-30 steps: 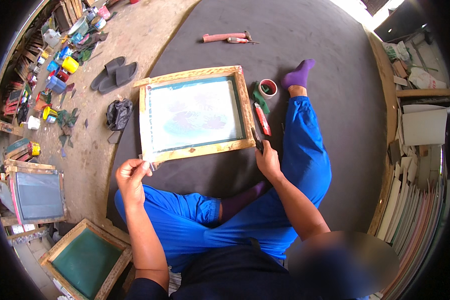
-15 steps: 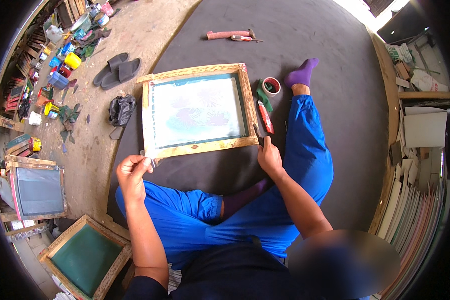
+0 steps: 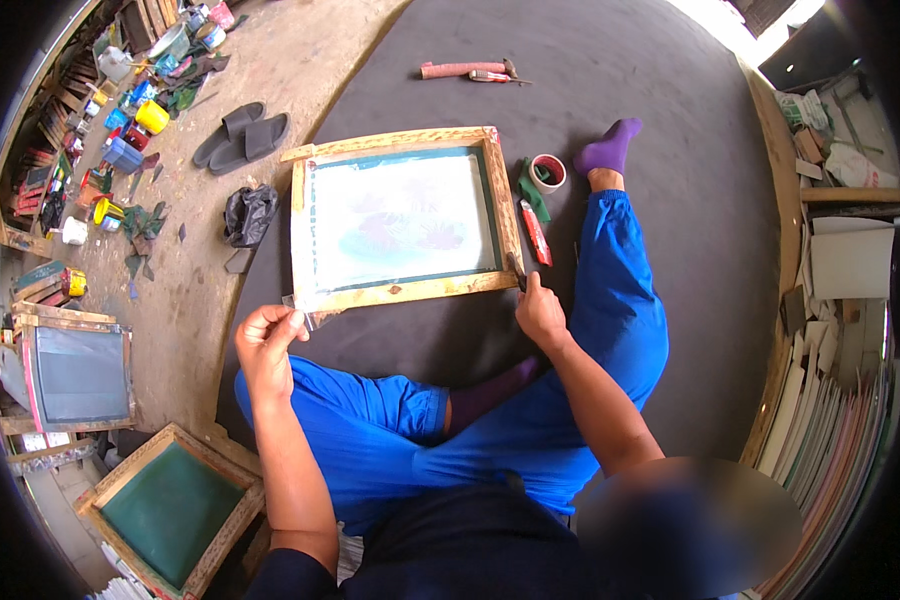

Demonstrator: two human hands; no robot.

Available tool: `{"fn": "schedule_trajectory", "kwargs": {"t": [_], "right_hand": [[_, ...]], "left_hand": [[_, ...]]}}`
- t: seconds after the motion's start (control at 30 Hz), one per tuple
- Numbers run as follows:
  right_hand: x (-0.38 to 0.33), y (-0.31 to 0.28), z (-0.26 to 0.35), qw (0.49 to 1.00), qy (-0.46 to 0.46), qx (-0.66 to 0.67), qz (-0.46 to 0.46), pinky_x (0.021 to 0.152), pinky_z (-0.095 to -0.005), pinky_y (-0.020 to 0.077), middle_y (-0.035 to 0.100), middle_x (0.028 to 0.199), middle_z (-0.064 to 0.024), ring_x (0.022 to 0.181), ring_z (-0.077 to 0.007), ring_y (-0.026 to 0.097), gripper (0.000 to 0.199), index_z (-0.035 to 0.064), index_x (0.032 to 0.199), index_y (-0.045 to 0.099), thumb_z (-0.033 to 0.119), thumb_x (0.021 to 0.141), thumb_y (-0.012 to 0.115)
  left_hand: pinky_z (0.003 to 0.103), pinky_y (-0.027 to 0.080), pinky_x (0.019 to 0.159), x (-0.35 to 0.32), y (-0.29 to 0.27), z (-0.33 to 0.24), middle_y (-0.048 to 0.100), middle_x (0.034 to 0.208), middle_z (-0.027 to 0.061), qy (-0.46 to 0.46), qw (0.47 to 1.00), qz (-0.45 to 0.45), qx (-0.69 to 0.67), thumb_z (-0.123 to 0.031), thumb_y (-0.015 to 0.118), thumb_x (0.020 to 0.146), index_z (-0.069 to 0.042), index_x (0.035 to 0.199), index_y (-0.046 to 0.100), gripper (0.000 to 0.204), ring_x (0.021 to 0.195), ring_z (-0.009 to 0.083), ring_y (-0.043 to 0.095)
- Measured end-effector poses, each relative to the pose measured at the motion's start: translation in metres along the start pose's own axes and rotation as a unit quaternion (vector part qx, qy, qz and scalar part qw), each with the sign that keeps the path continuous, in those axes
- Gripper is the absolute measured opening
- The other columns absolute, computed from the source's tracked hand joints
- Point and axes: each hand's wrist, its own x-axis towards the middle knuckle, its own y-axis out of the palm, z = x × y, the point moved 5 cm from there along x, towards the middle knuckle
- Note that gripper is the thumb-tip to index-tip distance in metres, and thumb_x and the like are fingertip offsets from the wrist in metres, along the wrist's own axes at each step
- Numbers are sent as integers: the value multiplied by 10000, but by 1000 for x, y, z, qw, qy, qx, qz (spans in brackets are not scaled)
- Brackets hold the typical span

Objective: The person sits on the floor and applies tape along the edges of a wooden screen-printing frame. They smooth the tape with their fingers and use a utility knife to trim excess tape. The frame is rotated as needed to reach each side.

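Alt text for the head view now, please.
A wood-framed screen lies on a dark surface: the left hand pinches a clear piece near its lower-left corner; the right hand holds a dark tool at its lower-right corner. A tape roll lies to the right.

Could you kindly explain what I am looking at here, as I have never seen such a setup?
Of course. There is no machine: a seated person works with bare hands, seen from above by a wide fisheye camera worn on the head, which bends straight edges.

On the broad dark grey surface lies a rectangular wooden frame around a pale panel. Beyond its right side are a white roll with a red inside, a green strip and a slim red tool; farther off lies a hammer with a pinkish handle.

The left hand pinches a small clear piece; the right hand holds a slim dark tool, its kind unclear.
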Motion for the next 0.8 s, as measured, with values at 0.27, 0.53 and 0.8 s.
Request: {"fn": "schedule_trajectory", "kwargs": {"t": [0.27, 0.53, 0.8], "right_hand": [[8, -6, -15, 994, 40, 56, -82, 845, -652, 511, 681, 934, -386, 929, -568, 671, 285, 9, 1156, 465, 162, 965, 611], [44, -34, -68, 972, 146, 46, -180, 917, -586, 522, 643, 1158, -374, 1068, -542, 647, 421, 17, 1364, 463, 243, 1028, 579], [21, -60, 51, 983, -146, 72, -81, 1001, -452, 525, 664, 1289, -204, 1205, -410, 632, 441, 17, 1269, 648, 348, 980, 691]], "left_hand": [[280, 529, 681, 0, 12, -11, 722, 802, 87, 5, 1000, 12, -2, -3, 787, 887, 23, 920, 726, 74, 683, 137, 642], [267, 569, 700, 12, 44, -59, 736, 818, 92, 22, 996, 77, 31, 16, 797, 867, 29, 922, 724, 92, 705, 136, 685], [223, 552, 646, 19, 98, -103, 734, 835, 71, 41, 975, 195, 94, 83, 785, 850, 40, 912, 731, 93, 721, 91, 677]]}}
